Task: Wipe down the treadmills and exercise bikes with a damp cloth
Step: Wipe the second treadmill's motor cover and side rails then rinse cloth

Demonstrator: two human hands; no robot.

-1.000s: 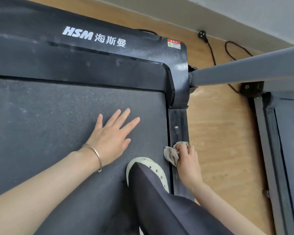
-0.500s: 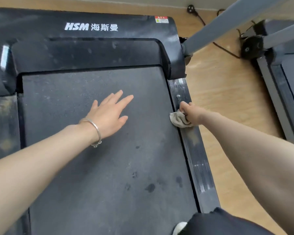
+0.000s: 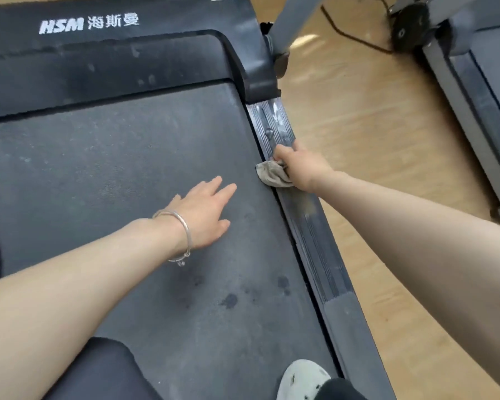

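A beige cloth lies bunched on the treadmill's right side rail, gripped by the right hand. The left hand rests flat, fingers straight, on the belt nearby. Wooden floor lies to the right.

- Bright, even light fills the room, soft enough that nothing throws a hard-edged shadow.
- The wooden floor catches most of it, with a pale washed-out patch at its far end.
- A white sheen sits on the far end of the side rail.
- The treadmill belt stays matte grey, with only a faint soft shadow under the left hand.
- Everything is slightly smeared: the logo lettering has fuzzy edges, and the second treadmill is blurrier.
- The wide lens splays straight rails outward and swells the forearms at the bottom edge.
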